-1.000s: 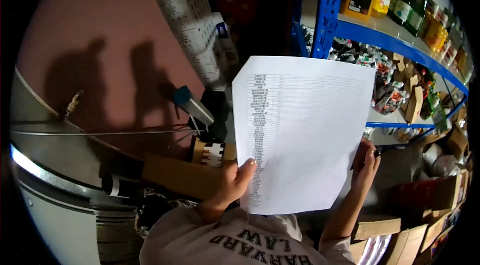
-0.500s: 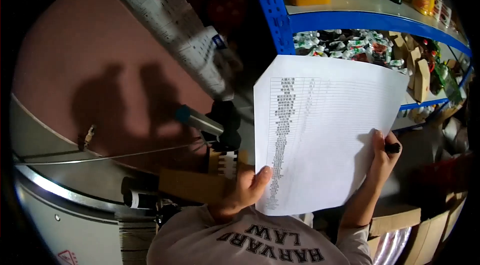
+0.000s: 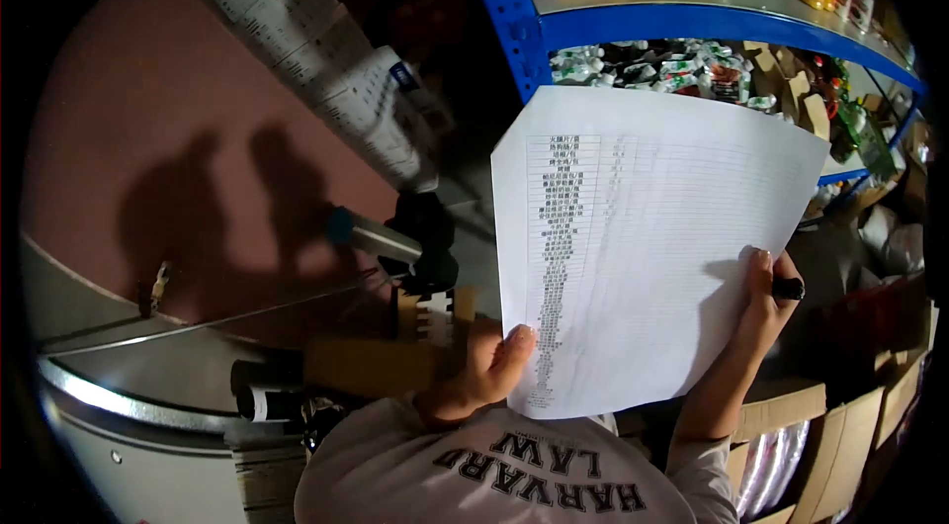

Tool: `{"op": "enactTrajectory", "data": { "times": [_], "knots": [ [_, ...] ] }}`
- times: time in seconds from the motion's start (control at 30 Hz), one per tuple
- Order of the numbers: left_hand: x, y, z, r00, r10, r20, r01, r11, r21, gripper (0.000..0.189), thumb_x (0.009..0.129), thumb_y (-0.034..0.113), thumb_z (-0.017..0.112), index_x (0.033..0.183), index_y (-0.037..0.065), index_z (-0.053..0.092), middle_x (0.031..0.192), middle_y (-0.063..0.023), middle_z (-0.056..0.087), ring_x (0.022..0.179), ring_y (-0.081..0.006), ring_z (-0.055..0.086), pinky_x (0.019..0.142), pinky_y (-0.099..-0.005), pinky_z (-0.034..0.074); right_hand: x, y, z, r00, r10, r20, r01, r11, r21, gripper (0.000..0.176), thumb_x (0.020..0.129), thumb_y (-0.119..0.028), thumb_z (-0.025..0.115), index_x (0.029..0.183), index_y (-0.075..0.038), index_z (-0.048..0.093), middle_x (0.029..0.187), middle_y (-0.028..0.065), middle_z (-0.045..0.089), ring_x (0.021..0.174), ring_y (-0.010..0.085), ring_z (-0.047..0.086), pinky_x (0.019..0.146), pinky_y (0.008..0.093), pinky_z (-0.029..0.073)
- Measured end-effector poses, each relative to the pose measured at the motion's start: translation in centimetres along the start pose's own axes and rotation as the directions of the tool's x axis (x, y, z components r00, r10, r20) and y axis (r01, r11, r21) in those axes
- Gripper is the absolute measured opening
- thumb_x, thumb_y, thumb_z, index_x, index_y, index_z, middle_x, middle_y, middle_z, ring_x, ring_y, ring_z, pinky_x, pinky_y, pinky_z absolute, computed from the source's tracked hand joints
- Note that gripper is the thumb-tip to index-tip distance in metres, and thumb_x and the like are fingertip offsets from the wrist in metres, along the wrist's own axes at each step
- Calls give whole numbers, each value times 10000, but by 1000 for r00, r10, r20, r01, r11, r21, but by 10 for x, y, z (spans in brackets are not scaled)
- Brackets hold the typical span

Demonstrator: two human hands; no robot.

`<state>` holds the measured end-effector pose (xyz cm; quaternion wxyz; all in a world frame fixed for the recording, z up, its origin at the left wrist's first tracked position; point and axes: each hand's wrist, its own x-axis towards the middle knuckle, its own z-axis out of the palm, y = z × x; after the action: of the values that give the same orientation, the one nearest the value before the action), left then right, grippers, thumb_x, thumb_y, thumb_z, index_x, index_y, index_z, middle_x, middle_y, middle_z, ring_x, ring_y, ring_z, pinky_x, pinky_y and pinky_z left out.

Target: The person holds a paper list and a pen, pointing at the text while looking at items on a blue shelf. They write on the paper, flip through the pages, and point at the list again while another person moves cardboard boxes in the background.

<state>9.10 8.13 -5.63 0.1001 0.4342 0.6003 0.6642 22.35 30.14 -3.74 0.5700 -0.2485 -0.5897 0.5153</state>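
Note:
A large white printed sheet [image 3: 652,267] is held up in front of my chest, with a narrow table of small text down its left side. My left hand [image 3: 497,363] grips its lower left edge, thumb on top. At the right edge, my right hand [image 3: 763,311] pinches the paper between thumb and fingers. The dark end of what looks like a black pen [image 3: 788,289] sticks out of that same hand. The fingers behind the paper are hidden, and a shadow of the right hand falls across the sheet.
A blue metal shelf [image 3: 692,22] at upper right carries bottles and, lower down, many small packets [image 3: 682,69]. Open cardboard boxes [image 3: 840,445] stand at lower right. Papers [image 3: 306,49] hang by the pink wall [image 3: 178,119]; a white appliance [image 3: 129,475] is at lower left.
The view has shifted slightly, so the shelf and wall sit further left and higher. The sheet's right side extends a little further right. Both hands keep their hold.

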Motion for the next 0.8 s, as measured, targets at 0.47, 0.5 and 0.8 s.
{"op": "enactTrajectory", "data": {
  "times": [0.47,0.5,0.8],
  "knots": [
    [17,-19,21,994,-1,106,33,951,-307,319,829,120,365,528,13,372,432,-25,365,394,-82,311,382,-241,234,1,-42,-11,994,-2,-109,-19,982,-190,331,760,-297,543,615,-8,470,555,-51,390,519,44,314,465,189,219],
    [19,-19,24,991,-8,137,48,956,-288,319,828,117,365,526,14,370,431,-27,365,394,-84,312,382,-241,235,3,-42,-18,994,-2,-114,-20,980,-197,333,759,-300,545,615,-9,472,555,-52,389,517,43,314,463,189,219],
    [26,-23,83,933,50,357,46,966,-254,320,808,114,409,507,23,352,426,-47,353,381,-119,311,378,-267,246,12,-39,-101,965,-3,-262,-50,980,-193,303,744,-285,564,638,-8,499,579,-42,431,533,57,353,491,194,257]
  ]
}}
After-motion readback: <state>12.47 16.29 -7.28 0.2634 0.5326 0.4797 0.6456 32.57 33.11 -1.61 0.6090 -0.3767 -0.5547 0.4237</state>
